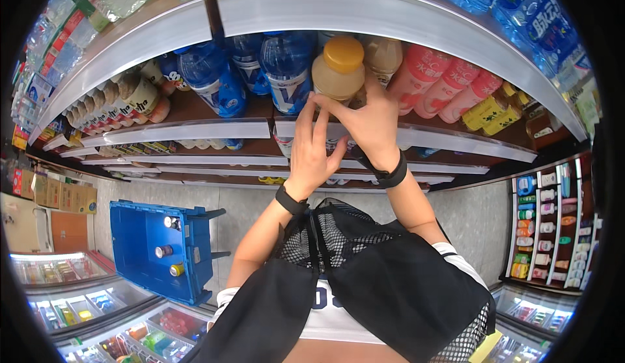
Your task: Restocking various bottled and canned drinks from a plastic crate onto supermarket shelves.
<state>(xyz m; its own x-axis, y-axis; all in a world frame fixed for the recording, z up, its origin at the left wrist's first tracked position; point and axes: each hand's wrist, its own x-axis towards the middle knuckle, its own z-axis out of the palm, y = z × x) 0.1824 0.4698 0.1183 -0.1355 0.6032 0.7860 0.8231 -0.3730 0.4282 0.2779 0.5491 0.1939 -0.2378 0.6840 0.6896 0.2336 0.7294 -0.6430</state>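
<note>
On the shelf in front of me stands a beige drink bottle (335,80) with an orange-yellow cap. My right hand (374,119) grips it from the right, its thumb across the front. My left hand (311,158) reaches up below it, fingers stretched out and thumb apart. Its fingertips are at the bottle's lower left side; the bottle's base is hidden behind the hands. Close on the left is a blue-capped blue bottle (286,70). Behind on the right stands another beige bottle (383,57), and pink bottles (420,77) stand farther right.
Small white bottles (124,99) line the shelf's left side, and yellow packages (491,111) its right. A metallic shelf edge (390,12) runs above my hands. Behind me at left is a blue basket (133,233) with several cans. Chilled displays (156,337) stand behind.
</note>
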